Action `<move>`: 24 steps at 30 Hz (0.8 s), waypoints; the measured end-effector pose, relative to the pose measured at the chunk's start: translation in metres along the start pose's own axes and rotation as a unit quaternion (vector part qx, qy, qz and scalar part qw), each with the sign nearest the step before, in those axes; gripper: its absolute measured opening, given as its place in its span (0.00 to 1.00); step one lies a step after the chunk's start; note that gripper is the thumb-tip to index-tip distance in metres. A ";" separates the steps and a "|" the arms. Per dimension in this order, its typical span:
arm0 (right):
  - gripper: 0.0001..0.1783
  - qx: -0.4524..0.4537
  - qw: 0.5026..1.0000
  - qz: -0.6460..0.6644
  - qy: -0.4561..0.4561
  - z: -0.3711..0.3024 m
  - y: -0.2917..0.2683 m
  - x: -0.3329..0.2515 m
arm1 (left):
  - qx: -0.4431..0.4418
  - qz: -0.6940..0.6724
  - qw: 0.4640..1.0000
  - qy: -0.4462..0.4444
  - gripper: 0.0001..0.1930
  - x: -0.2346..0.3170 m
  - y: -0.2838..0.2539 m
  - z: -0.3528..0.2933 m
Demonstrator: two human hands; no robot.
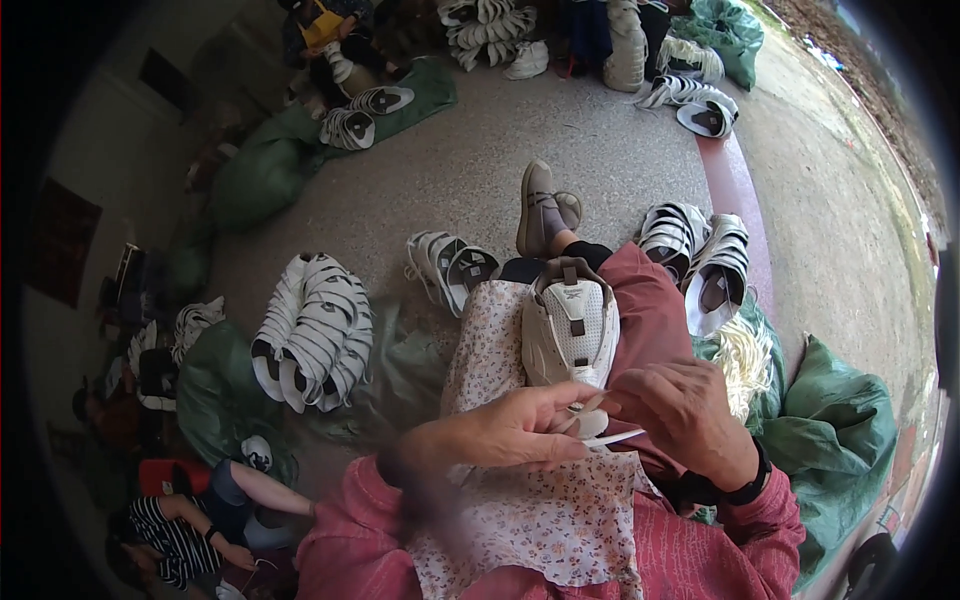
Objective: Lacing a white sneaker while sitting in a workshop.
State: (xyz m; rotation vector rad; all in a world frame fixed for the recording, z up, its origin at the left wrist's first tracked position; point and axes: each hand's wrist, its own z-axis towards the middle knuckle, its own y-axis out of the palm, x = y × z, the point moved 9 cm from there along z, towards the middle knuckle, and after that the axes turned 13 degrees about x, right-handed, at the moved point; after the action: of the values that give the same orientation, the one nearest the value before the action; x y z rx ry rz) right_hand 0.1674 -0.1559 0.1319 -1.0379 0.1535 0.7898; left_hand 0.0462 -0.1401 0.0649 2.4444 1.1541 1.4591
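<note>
as right hand point(690, 415) is pinching lace point(619, 438), left hand point(505, 427) is showing unclear grip. at twelve o'clock, shaped shoe point(572, 335) is looking unfinished.

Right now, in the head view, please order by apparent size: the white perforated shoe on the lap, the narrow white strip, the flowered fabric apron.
1. Flowered fabric apron
2. White perforated shoe
3. Narrow white strip

A small logo point(573, 293) marks the white shoe point(574, 346); no words are legible
</note>
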 end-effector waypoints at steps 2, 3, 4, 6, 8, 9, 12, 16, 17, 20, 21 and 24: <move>0.09 0.043 0.995 -0.072 0.044 -0.007 -0.021 0.025 | 0.031 0.068 0.995 0.063 0.14 0.018 -0.028 -0.025; 0.09 0.059 0.991 -0.100 0.065 -0.015 -0.027 0.039 | 0.066 0.086 0.992 0.070 0.11 0.028 -0.047 -0.044; 0.08 0.076 0.986 -0.125 0.083 -0.024 -0.031 0.055 | 0.090 0.026 0.989 0.118 0.12 0.030 -0.074 -0.065; 0.08 0.057 0.978 -0.160 0.118 -0.045 -0.027 0.082 | 0.069 -0.108 0.958 0.258 0.18 0.031 -0.117 -0.103; 0.07 -0.030 0.958 -0.229 0.168 -0.074 -0.010 0.113 | 0.028 -0.227 0.902 0.365 0.20 0.041 -0.148 -0.128; 0.09 -0.045 0.952 -0.242 0.180 -0.088 -0.005 0.124 | 0.040 -0.276 0.878 0.388 0.21 0.043 -0.166 -0.138; 0.09 0.021 0.976 -0.191 0.103 -0.089 -0.010 0.111 | 0.148 -0.385 0.797 0.441 0.19 0.047 -0.208 -0.164; 0.19 0.039 0.792 0.310 0.525 -0.134 -0.010 0.145 | 0.183 -0.408 0.772 0.452 0.16 0.017 -0.275 -0.176; 0.26 0.150 0.780 0.429 0.430 -0.123 -0.020 0.141 | 0.167 -0.384 0.789 0.449 0.14 0.010 -0.287 -0.172; 0.28 0.275 0.551 0.732 0.291 -0.130 -0.051 0.147 | 0.335 -0.430 0.722 0.426 0.13 -0.032 -0.339 -0.161; 0.30 0.333 0.476 0.758 0.296 -0.141 -0.061 0.158 | 0.368 -0.433 0.713 0.412 0.12 -0.055 -0.363 -0.171; 0.25 0.425 0.405 0.771 0.245 -0.171 -0.103 0.183 | 0.583 -0.497 0.564 0.309 0.13 -0.098 -0.390 -0.167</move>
State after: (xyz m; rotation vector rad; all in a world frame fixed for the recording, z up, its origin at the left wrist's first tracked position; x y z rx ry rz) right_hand 0.4069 -0.2289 0.0301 0.2943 2.0715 1.6856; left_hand -0.3305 0.0269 -0.0758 0.5461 3.5940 1.1130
